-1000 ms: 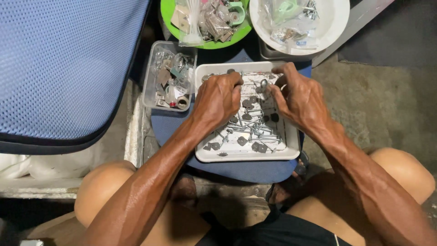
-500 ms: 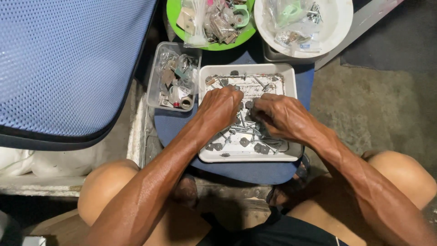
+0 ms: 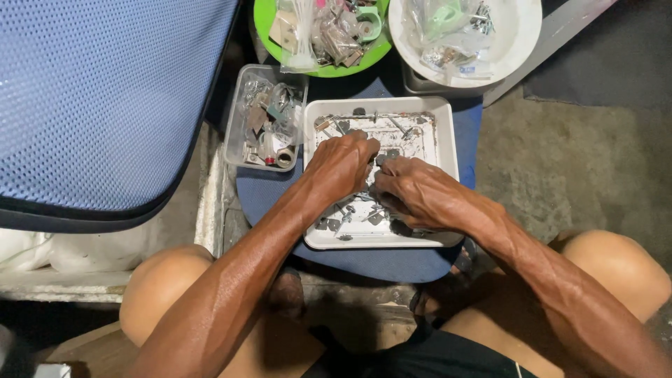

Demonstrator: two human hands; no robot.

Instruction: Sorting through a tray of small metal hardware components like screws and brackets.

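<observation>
A white square tray point(image 3: 448, 140) full of several small metal parts rests on a round blue stool point(image 3: 266, 196) between my knees. Both hands are over the tray's middle, fingertips meeting. My left hand point(image 3: 343, 164) is curled, knuckles up, fingers pinched together on a small dark metal piece point(image 3: 383, 159). My right hand point(image 3: 416, 190) lies across the tray from the right, its fingers bent onto the same small piece. Loose screws and clips point(image 3: 353, 217) lie around and under the hands; the palms hide much of them.
A clear plastic box point(image 3: 266, 126) of mixed hardware sits left of the tray. A green bowl point(image 3: 325, 70) and a white bowl point(image 3: 518, 35) with bagged parts stand behind. A blue mesh chair back point(image 3: 98, 105) fills the left. Concrete floor point(image 3: 574, 154) lies right.
My right hand has slid left from the tray's right side to the middle. It now meets my left hand, which stays over the tray's middle.
</observation>
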